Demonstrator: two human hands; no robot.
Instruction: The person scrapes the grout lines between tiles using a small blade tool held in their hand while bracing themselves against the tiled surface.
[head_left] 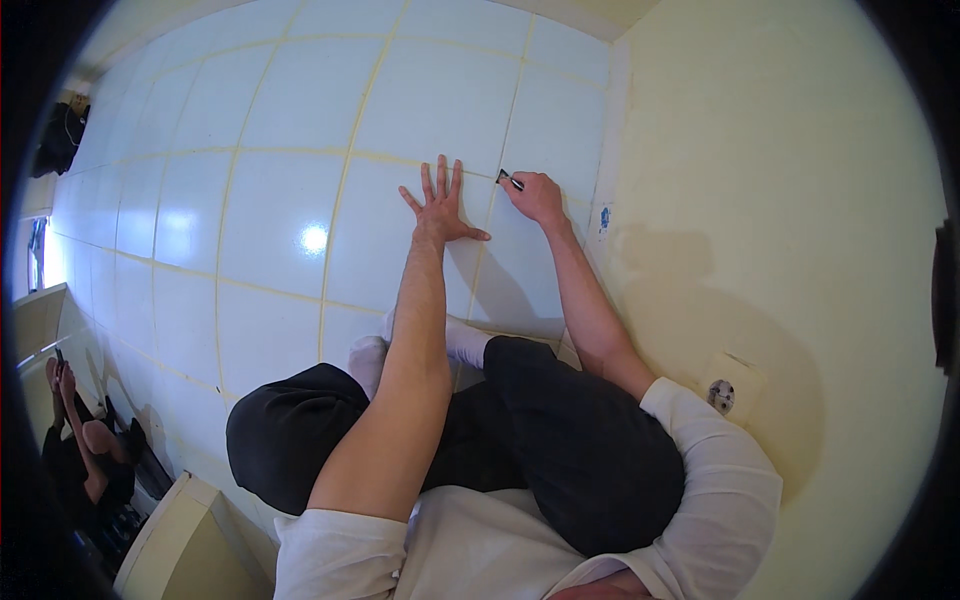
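Observation:
My left hand [440,213] is pressed flat on the pale glossy tiles [420,110], fingers spread and nothing in it. To its right, my right hand [538,196] is closed around a small dark scraper-like tool [511,181]. The tool's head meets a joint line between tiles, close to where two lines cross; its exact shape is too small to make out. Yellowish grout lines [345,180] run between the tiles.
A cream wall [780,200] rises on the right, with a round socket [720,396] low on it. My bent knees [290,430] and socked foot [368,362] are below my hands. At lower left, another person [85,440] sits near a cream-coloured panel [185,540].

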